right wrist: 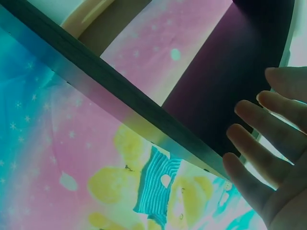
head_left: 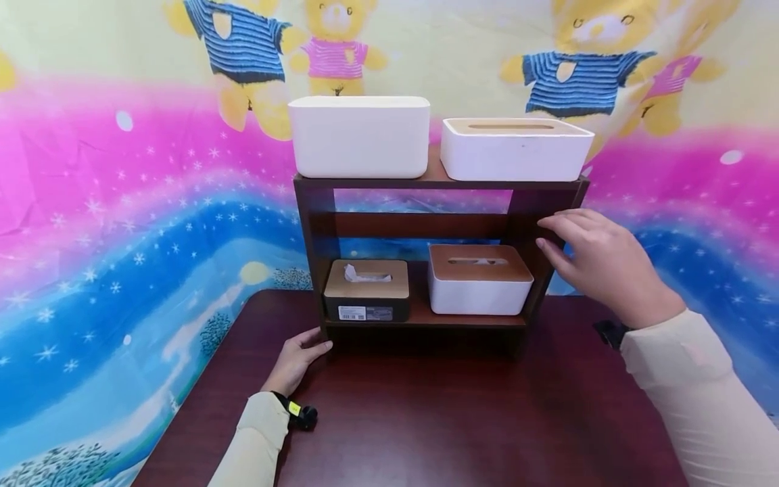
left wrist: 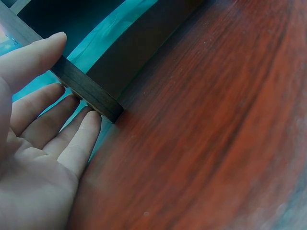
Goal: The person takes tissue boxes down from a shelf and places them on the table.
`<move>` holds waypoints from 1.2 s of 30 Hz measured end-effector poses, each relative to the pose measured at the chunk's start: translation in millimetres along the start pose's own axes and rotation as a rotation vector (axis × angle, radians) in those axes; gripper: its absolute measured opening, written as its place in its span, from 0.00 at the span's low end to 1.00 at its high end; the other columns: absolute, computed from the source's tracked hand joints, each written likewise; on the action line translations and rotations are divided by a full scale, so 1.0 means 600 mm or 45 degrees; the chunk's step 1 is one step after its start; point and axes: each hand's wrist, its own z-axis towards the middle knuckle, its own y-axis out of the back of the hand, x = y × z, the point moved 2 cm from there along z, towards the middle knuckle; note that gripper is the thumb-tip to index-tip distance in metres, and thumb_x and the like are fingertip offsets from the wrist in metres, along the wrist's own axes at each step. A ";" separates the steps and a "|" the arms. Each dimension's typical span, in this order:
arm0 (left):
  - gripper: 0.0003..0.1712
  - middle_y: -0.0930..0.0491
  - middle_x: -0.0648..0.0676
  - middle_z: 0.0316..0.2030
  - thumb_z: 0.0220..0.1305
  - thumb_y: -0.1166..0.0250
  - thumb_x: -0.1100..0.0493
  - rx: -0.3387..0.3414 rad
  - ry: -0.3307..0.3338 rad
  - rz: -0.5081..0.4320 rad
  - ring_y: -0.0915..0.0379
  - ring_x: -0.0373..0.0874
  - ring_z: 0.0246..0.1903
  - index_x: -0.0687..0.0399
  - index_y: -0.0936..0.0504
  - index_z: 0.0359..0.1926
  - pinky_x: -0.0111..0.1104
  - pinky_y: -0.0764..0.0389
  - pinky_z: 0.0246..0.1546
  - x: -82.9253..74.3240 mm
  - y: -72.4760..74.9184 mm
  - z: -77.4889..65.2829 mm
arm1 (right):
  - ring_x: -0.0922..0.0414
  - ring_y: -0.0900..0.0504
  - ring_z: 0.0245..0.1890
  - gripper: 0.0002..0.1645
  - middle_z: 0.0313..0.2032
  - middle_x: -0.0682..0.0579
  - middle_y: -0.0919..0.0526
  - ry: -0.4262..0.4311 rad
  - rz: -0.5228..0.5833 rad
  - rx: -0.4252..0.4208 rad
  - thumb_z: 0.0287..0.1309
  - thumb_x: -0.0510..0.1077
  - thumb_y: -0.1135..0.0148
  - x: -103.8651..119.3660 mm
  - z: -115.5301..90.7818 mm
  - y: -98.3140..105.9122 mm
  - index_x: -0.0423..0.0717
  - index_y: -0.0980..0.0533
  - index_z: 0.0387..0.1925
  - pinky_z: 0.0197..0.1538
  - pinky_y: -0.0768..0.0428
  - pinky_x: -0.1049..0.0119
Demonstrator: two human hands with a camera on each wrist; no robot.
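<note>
A dark brown two-tier shelf (head_left: 314,230) stands on the table. My left hand (head_left: 293,363) is low at its left side. In the left wrist view, the fingers (left wrist: 72,139) touch the outer face of the side panel (left wrist: 91,91), with the thumb apart near its front edge. At the upper right side is my right hand (head_left: 599,257); in the right wrist view its spread fingers (right wrist: 259,143) lie along the right panel's edge. On top sit a plain white box (head_left: 362,138) and a white tissue box (head_left: 517,152) with a slotted wooden lid.
On the lower tier are a dark tissue box (head_left: 367,287) with a light wooden lid and tissue showing, and a white tissue box (head_left: 481,284) with a brown lid. The table (head_left: 450,419) is dark red wood. A bear-print cloth (head_left: 152,203) hangs behind.
</note>
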 end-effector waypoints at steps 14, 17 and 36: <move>0.35 0.27 0.49 0.51 0.43 0.30 0.46 0.004 0.020 -0.022 0.36 0.44 0.54 0.47 0.27 0.55 0.41 0.32 0.50 0.000 0.001 -0.007 | 0.44 0.26 0.46 0.27 0.42 0.39 0.22 0.213 0.031 -0.319 0.39 0.41 0.31 0.006 0.030 0.016 0.37 0.24 0.46 0.56 0.36 0.54; 0.35 0.27 0.49 0.50 0.42 0.29 0.45 -0.003 0.019 -0.029 0.35 0.44 0.54 0.47 0.26 0.54 0.41 0.32 0.50 0.001 0.001 -0.005 | 0.44 0.26 0.46 0.27 0.42 0.39 0.22 0.224 0.027 -0.334 0.39 0.41 0.31 0.007 0.035 0.018 0.37 0.24 0.46 0.57 0.37 0.55; 0.39 0.30 0.53 0.54 0.42 0.30 0.45 -0.041 0.003 0.012 0.38 0.47 0.56 0.51 0.29 0.57 0.44 0.34 0.52 0.000 -0.003 -0.009 | 0.44 0.29 0.50 0.25 0.45 0.38 0.23 0.290 -0.040 -0.407 0.42 0.40 0.33 0.014 0.072 0.036 0.35 0.24 0.45 0.57 0.36 0.55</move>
